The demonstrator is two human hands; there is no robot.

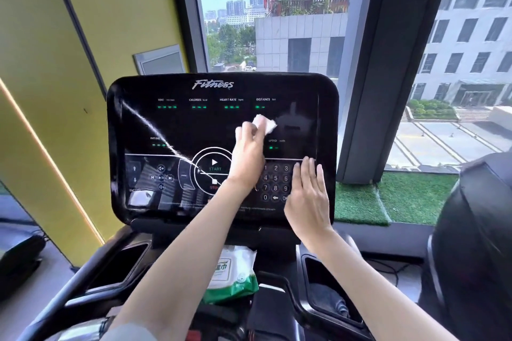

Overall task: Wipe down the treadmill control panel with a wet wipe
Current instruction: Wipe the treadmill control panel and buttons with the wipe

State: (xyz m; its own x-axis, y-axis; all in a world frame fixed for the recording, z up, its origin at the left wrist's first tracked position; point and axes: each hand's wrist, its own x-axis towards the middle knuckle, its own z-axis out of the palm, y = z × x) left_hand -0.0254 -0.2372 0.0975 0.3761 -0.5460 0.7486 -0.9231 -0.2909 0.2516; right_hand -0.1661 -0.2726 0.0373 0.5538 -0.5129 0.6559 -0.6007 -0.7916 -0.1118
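I am in a gym, on an upper floor of a city building. Right in front of me stands a treadmill's control panel (180,124), black and glossy. It has the word Fitness across the top and readouts for time, calories, heart rate, distance, incline and speed. Lower down are a start and stop ring and a number pad. Below it are the machine's cup holders (315,271) and a pack of wet wipes (235,277). Another bulky black machine (476,230) stands to the right. The left wall (55,50) is yellow. A tall window (302,36) far ahead looks down on office blocks, and a strip of fake grass (393,196) lines its sill.
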